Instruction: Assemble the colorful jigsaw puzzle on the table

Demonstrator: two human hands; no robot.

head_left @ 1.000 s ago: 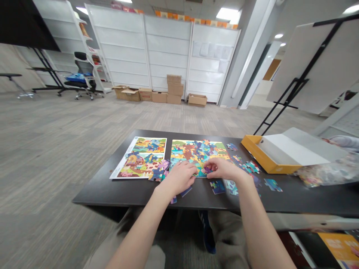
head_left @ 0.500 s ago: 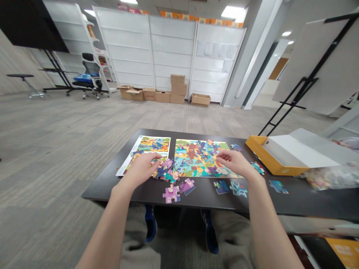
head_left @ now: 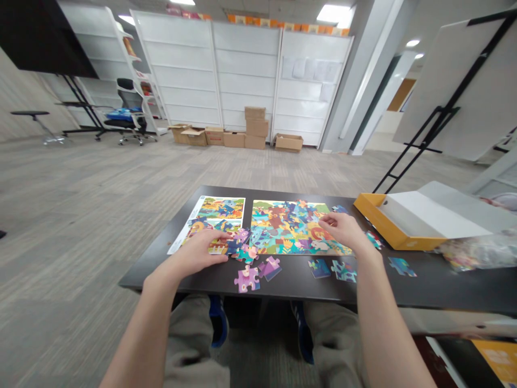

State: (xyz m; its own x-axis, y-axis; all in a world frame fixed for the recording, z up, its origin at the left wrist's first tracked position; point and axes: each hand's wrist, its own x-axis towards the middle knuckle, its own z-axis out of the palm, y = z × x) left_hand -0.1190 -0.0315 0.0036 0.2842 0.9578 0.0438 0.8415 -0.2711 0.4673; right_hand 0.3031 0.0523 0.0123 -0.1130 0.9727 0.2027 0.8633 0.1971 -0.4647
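Note:
A colourful jigsaw puzzle (head_left: 283,234), partly put together, lies on a black table (head_left: 283,283), with a printed picture sheet (head_left: 218,207) to its left. My left hand (head_left: 200,251) rests on the sheet's near edge, fingers stretched toward several loose pieces (head_left: 238,242). My right hand (head_left: 343,229) lies on the puzzle's right part with its fingers curled; whether it pinches a piece is hidden. Purple loose pieces (head_left: 256,272) lie near the table's front edge, and blue-green pieces (head_left: 333,268) sit below my right wrist.
An open yellow box (head_left: 382,226) with a white lid (head_left: 440,213) stands at the right, beside a clear bag of pieces (head_left: 472,253). Cardboard boxes (head_left: 254,129), white shelving, an office chair (head_left: 127,108) and easel boards (head_left: 456,81) stand farther off. A sleeve (head_left: 503,202) shows at the far right.
My hands have drawn apart from the puzzle's near edge: the left went left onto the picture sheet, the right moved up and right over the puzzle. Purple pieces now lie uncovered.

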